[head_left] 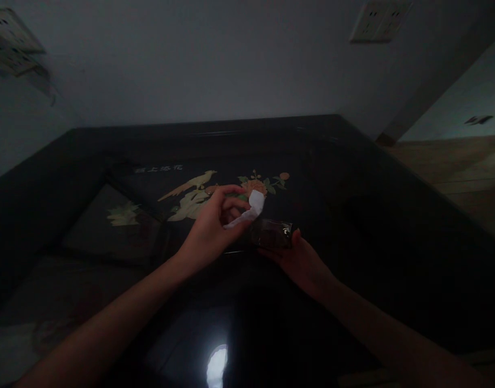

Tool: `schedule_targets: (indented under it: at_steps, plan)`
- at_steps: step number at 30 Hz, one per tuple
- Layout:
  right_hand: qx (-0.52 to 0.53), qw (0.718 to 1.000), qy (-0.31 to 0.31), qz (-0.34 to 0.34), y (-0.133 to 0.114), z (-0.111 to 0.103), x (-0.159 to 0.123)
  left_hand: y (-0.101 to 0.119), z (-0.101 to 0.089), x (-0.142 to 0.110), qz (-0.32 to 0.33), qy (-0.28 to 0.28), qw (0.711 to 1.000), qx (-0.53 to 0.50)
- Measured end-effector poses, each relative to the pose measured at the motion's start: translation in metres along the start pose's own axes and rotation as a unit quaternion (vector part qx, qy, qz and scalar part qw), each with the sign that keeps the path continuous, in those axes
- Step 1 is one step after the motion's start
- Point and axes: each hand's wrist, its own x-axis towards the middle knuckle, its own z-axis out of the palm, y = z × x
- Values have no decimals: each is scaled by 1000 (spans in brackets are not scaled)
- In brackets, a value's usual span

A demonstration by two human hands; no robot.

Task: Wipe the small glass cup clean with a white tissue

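Observation:
Near the middle of the head view, my left hand [215, 221] pinches a crumpled white tissue [249, 210], which sticks out past the thumb and fingers. Just to the right, a small dark box-like thing [272, 233] with a shiny, clear-looking surface rests in my right hand [300, 261]. The right fingers go under it, and the thumb is at its right end. The tissue is close to the upper left of this thing; whether they touch I cannot tell. What is inside the dark thing is too dim to make out.
Below the hands lies a glossy black tabletop [312, 156] with a bird and flower picture [191, 186] on it. A pale wall [211, 64] stands behind. Wall sockets [379, 21] are at the upper right, others [13, 32] at the upper left. Wooden floor [445, 167] shows at right.

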Motion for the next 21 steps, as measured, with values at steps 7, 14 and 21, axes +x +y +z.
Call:
schedule_targets:
  at_steps: [7, 14, 21]
  plan:
    - [34, 999, -9, -9, 2, 1, 2, 9, 5, -8, 28, -69, 997, 16]
    - [51, 998, -16, -38, 3, 1, 5, 13, 7, -13, 93, -116, 987, 56]
    - [42, 999, -8, -35, 2, 4, 5, 16, 1, -12, 133, -162, 977, 29]
